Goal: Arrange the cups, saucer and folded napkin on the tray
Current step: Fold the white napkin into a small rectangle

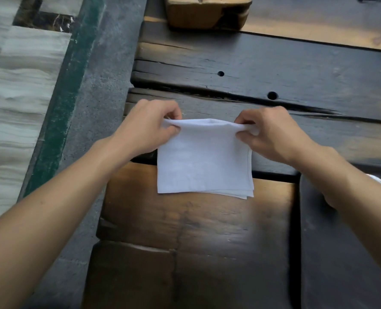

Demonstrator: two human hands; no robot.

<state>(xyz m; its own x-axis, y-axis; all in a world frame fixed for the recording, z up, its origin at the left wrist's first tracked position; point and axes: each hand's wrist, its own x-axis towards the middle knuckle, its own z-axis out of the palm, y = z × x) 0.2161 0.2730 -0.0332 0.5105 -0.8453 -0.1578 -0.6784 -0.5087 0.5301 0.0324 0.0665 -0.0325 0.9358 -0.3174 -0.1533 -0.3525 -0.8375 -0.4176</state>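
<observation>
A white folded napkin (204, 159) hangs in the air above the near edge of the dark wooden table (274, 70). My left hand (147, 128) pinches its top left corner and my right hand (272, 134) pinches its top right corner. The cloth is stretched between them, and its layered lower edge hangs down over a brown wooden seat (196, 219). A small white rounded thing (379, 181) peeks out behind my right forearm at the right edge; I cannot tell what it is. No cups, saucer or tray are plainly in view.
A light wooden block-like object (207, 12) sits at the table's far edge. Two round holes (272, 95) mark the table planks. A second dark seat (341, 253) stands to the right. Grey stone and green-striped floor (51, 108) lies to the left.
</observation>
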